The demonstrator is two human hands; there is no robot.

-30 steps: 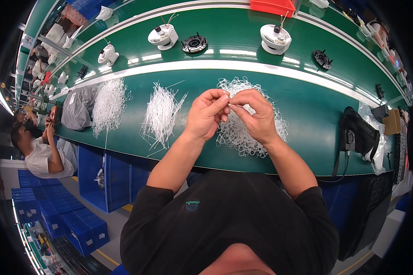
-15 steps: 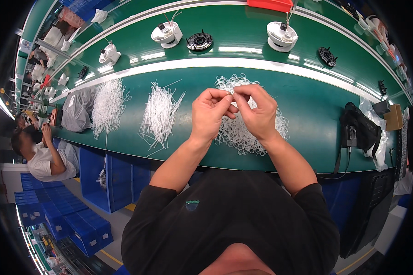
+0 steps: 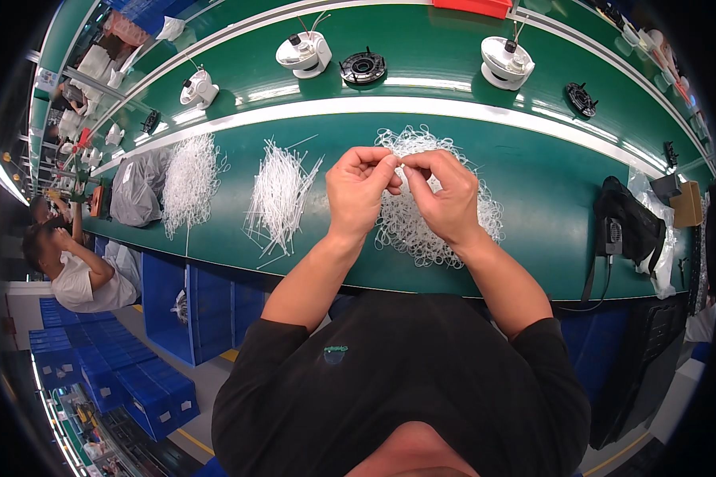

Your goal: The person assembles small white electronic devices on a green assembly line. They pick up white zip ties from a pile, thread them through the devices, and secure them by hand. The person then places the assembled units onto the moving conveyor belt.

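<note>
My left hand (image 3: 359, 189) and my right hand (image 3: 445, 195) meet over the looped pile, fingertips pinched together. Between them is a thin white cable tie (image 3: 401, 165), mostly hidden by the fingers. Below and behind my hands spreads a large heap of white cable ties closed into loops (image 3: 422, 230). Left of my left hand lies a pile of straight white cable ties (image 3: 282, 195). Farther left is another heap of thin white ties (image 3: 191, 183), some of them curled.
Beyond the green bench (image 3: 533, 175), white round housings (image 3: 507, 63) with wires and black ring-shaped parts (image 3: 363, 68) stand on a green conveyor. A grey bag (image 3: 138, 191) lies left; a black bag (image 3: 632, 219) lies right. A co-worker (image 3: 87, 274) sits at far left, near blue crates (image 3: 155, 389).
The housings and black parts on the conveyor have shifted right. My hands stay pinched together, with the fingertips slightly changed in position. The co-worker's arm has moved.
</note>
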